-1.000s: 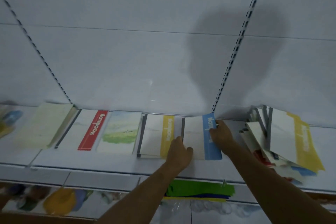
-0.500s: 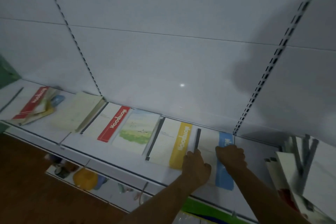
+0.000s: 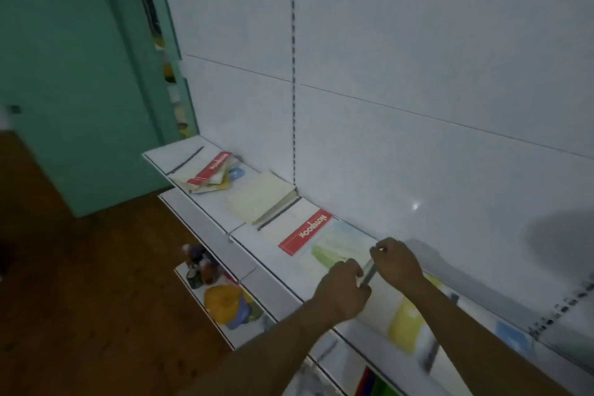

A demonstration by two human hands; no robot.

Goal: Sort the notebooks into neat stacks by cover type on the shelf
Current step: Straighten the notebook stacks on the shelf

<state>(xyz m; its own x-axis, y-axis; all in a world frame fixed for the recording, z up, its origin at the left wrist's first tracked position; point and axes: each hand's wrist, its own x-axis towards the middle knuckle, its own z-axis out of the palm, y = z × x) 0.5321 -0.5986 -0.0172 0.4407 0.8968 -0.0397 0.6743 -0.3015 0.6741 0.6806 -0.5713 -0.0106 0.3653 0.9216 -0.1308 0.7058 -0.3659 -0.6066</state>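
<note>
Both hands sit over the white shelf [image 3: 257, 270], forearms entering from the lower edge of the head view and angled up and left. Left hand [image 3: 342, 291]: back of hand toward camera, fingers curled shut around the near end of a dark spine strip on the yellow-band notebook [image 3: 403, 325]. Right hand [image 3: 400, 264]: wrist bent, fingers curled closed, pinching the far end of the same dark strip near the back panel [image 3: 418, 74]. The two hands are near each other, one at each end of that spine. Motion blur here; exact finger contact cannot be resolved.

Yellow-band notebook lies flat on the shelf, spine edge just beside the landscape-cover notebook [image 3: 334, 249], which lies flat to its left and is partly covered by the left hand. Left of that, touching or nearly so, the red-band notebook [image 3: 305, 231], flat, white lettering on the red band. Next along, the pale cream notebook stack [image 3: 260, 201], its far corner against the slotted upright [image 3: 293, 74]. At the far left end of the shelf, a loose untidy pile of notebooks [image 3: 209, 175], red band on top, covers fanned out. A blue-band notebook [image 3: 511, 337] lies right of the right forearm, blurred.

Lower shelf [image 3: 225, 331] below holds small mixed items. Wooden floor [image 3: 96, 267] and green wall [image 3: 64, 74] at left.
</note>
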